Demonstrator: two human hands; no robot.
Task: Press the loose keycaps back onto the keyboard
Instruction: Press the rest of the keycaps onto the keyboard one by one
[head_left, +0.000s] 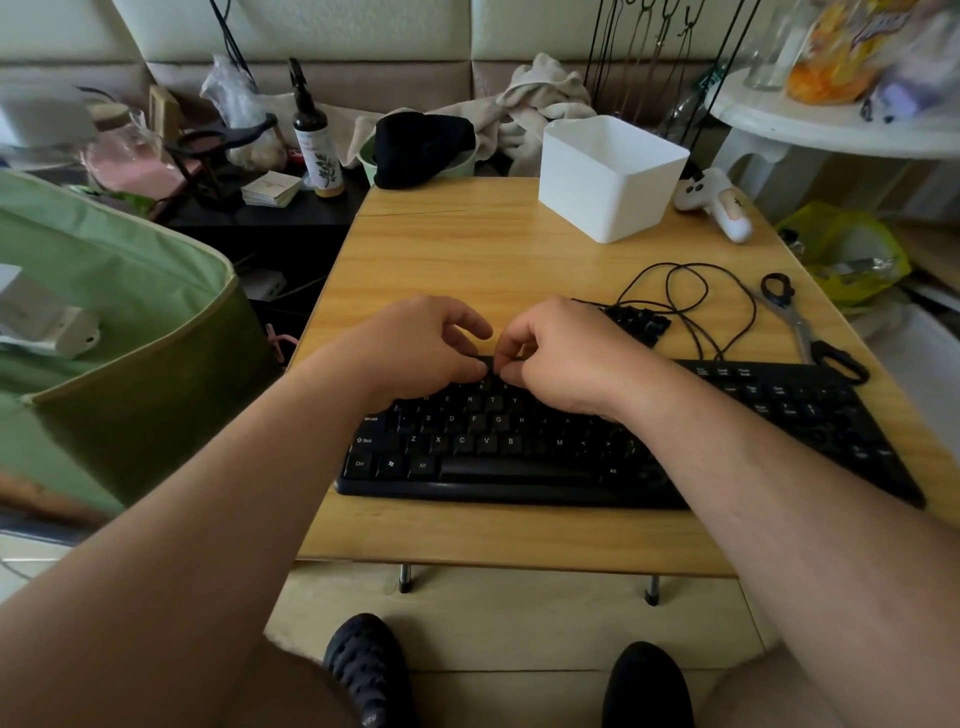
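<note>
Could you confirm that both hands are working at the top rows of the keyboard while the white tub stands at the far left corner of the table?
Not quite: the head view shows the white tub at the far right of the table, not the left. The rest holds: the left hand and right hand meet over the top rows of the keyboard.

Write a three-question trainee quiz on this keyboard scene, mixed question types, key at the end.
1. True or false: the white bin stands on the table behind the keyboard.
2. What lies right of the coiled cable? A) scissors B) a mug C) a phone
3. Fill in: the left hand and right hand meet over the keyboard's ____ rows.

Key: 1 true; 2 A, the scissors; 3 top.
</note>
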